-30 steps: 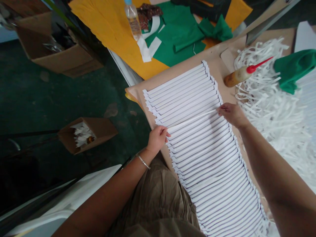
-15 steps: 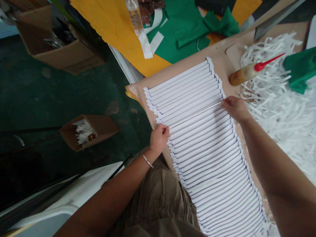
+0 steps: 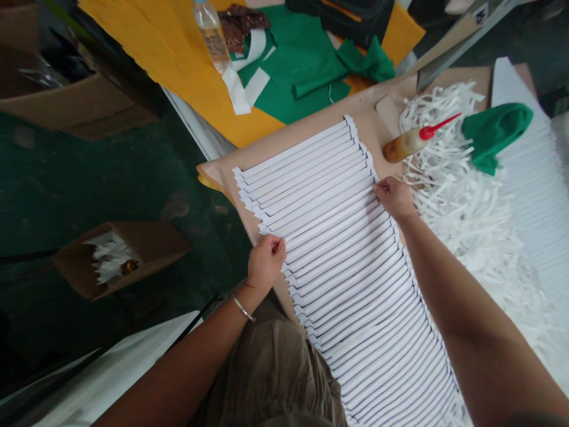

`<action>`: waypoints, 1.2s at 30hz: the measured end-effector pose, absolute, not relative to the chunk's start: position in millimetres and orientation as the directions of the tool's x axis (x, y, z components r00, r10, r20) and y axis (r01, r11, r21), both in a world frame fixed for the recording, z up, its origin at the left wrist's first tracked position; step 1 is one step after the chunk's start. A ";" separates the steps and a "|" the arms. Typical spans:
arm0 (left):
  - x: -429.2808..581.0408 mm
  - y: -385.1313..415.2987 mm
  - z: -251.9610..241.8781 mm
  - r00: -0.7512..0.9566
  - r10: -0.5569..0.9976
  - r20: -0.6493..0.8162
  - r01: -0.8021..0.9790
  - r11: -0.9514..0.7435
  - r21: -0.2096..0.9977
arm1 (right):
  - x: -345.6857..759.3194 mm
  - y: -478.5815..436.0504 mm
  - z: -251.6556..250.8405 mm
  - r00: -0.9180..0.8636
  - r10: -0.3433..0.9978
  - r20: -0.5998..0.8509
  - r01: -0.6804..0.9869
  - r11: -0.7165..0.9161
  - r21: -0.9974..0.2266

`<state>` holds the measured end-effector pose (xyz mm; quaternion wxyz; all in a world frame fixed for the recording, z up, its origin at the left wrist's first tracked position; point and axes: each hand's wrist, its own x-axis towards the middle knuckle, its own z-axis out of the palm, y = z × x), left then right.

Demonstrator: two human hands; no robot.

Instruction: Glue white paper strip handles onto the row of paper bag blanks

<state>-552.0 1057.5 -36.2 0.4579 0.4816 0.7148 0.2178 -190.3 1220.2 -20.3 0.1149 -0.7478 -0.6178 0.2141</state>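
Clenched on opposite ends of overlapped white paper strips (image 3: 338,249): left-hand grip (image 3: 267,264), right-hand grip (image 3: 395,198); both over kraft-covered counter (image 3: 368,133).

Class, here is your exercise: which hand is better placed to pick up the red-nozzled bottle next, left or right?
Probably the right. The right hand is at the near edge of the white strips, close to the bottle. The left hand is at the opposite edge, with the strips between it and the bottle.
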 end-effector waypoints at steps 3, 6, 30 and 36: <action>-552.4 1057.6 -38.2 -0.112 0.889 -0.444 0.496 0.438 0.750 | -188.9 1220.3 -23.5 0.135 0.978 -0.161 0.884 -0.192 -0.426; -552.8 1057.3 -41.2 -0.120 0.886 -0.448 0.509 0.442 0.739 | -188.8 1220.7 -24.7 0.136 0.978 -0.161 0.895 -0.191 -0.403; -592.1 1049.4 -31.8 -0.169 0.905 -0.391 0.536 0.417 0.734 | -120.6 1159.7 18.6 0.050 0.994 -0.094 0.998 -0.052 -0.029; -577.9 1036.2 -16.3 -0.066 0.907 -0.416 0.430 0.402 0.808 | -104.4 1141.0 18.0 0.034 0.982 -0.188 0.979 0.006 0.204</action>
